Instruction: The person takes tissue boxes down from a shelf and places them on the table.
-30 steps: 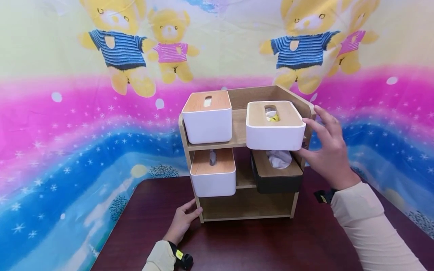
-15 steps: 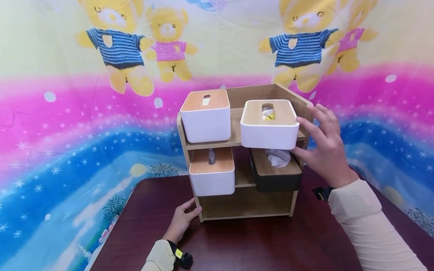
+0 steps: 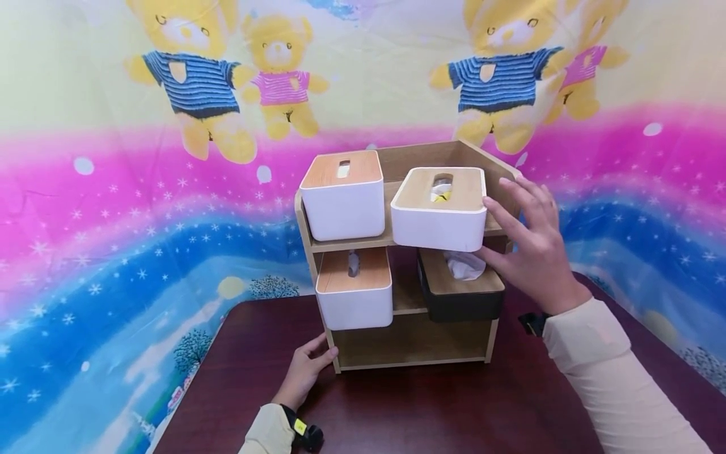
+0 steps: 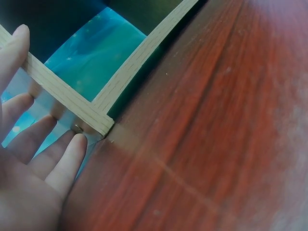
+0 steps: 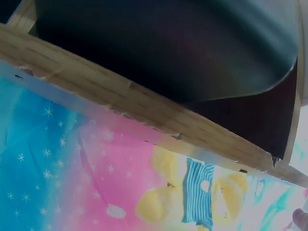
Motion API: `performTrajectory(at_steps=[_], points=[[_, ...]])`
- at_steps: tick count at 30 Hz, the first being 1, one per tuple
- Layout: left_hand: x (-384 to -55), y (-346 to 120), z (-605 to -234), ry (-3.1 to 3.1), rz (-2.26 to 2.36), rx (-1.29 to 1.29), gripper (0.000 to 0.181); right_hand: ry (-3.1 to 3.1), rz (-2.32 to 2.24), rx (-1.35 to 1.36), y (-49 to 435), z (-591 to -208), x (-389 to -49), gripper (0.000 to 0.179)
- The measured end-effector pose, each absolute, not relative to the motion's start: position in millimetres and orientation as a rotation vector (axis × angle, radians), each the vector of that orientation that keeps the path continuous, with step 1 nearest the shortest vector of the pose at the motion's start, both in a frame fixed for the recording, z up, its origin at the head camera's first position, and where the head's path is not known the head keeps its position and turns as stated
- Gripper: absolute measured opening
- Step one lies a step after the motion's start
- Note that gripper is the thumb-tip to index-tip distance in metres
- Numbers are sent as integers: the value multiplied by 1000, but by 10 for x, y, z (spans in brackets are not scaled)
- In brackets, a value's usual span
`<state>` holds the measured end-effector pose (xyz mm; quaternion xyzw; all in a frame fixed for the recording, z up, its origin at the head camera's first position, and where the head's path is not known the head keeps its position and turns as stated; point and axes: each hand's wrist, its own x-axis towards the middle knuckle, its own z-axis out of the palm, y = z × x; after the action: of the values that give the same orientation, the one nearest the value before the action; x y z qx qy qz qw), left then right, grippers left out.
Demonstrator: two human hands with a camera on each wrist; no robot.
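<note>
A small wooden shelf [image 3: 414, 343] stands on the table. On its top board, the right white tissue box [image 3: 439, 228] sticks out past the front edge. My right hand [image 3: 530, 252] touches that box's right side with index finger and thumb, its other fingers spread near the side panel. A taller white tissue box [image 3: 343, 211] sits on the board's left. My left hand [image 3: 304, 375] holds the shelf's lower left panel, thumb over the front edge and fingers on the outer face. In the left wrist view those fingers touch the panel [image 4: 72, 95].
On the middle board are another white tissue box [image 3: 354, 309] at left and a black tissue box [image 3: 467, 306] with tissue showing at right. Both overhang the front. The dark red table [image 3: 425, 416] meets a bear-print cloth backdrop [image 3: 363, 75] behind.
My right hand and the right white tissue box have moved left together, towards the taller white one. The left hand has stayed on the shelf panel. The head view has shifted very slightly.
</note>
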<state>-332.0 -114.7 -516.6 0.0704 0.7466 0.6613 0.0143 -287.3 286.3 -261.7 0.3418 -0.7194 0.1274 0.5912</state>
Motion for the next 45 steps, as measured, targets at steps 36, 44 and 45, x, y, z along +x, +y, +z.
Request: performTrajectory(at_steps=[36,44,45], points=[[-3327,-1128,-5196,2368,2028,177,70,-1783,-10,989,2959,-2332,-2969,69],[-3164,-1089,-4951,2343,2031,175,63,-1870,85,1003,2897,-2341,-2971,83],[-3172,-1092,-4964,2350,2027,179,65,-1879,111,1000,2890,-2339,-2966,90]])
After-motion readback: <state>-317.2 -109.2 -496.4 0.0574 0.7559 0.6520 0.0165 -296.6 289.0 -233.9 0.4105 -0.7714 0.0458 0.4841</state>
